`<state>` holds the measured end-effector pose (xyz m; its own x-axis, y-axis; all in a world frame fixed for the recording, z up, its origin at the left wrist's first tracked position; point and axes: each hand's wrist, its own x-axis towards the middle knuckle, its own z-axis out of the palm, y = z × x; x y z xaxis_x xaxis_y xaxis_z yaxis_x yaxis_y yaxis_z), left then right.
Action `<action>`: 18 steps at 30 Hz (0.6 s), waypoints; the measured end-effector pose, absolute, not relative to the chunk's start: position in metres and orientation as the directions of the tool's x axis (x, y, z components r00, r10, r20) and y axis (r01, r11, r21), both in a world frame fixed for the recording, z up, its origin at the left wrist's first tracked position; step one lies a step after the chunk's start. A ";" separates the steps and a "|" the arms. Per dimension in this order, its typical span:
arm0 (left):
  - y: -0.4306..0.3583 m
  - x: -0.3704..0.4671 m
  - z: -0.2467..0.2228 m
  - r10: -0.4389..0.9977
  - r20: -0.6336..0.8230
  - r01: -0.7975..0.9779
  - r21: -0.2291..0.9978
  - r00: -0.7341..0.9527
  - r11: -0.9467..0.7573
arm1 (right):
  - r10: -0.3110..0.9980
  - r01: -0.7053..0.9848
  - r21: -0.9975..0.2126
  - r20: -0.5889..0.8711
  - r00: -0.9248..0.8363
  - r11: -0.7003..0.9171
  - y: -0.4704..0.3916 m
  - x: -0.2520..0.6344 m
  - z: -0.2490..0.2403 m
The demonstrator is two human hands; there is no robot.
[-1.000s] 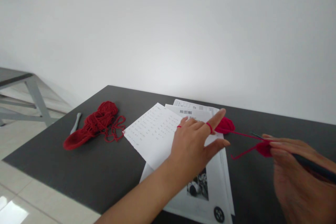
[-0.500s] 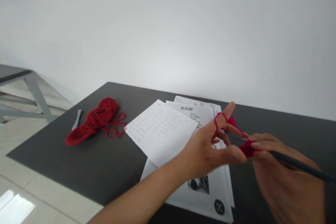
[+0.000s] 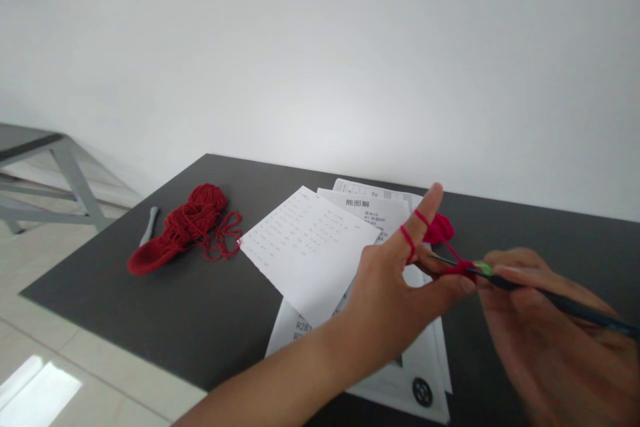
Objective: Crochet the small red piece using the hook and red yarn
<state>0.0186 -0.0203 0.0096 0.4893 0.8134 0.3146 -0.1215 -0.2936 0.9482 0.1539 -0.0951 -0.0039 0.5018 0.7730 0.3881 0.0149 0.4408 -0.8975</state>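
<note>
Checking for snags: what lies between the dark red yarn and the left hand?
In the head view, the top white sheet lies between the dark red yarn and the left hand.

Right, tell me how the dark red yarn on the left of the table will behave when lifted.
The dark red yarn will likely be floppy, since it lies in a slack, tangled heap. It is probably light for its bulk, being thin strands gathered loosely. Its loose loops may trail or snag.
</note>
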 end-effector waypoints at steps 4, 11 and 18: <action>-0.022 0.019 0.006 0.835 0.368 -0.107 0.928 0.409 -0.357 | 0.791 -0.062 -0.901 0.342 0.508 0.430 -0.091 0.155 -0.004; -0.025 0.017 0.007 0.786 0.503 -0.019 0.846 0.360 -0.533 | 0.861 -0.312 -0.860 0.241 0.448 0.403 -0.085 0.153 -0.009; -0.026 0.027 -0.006 0.757 0.610 0.041 0.772 0.236 -0.635 | 0.916 -0.419 -0.834 0.229 0.330 0.360 -0.073 0.135 -0.013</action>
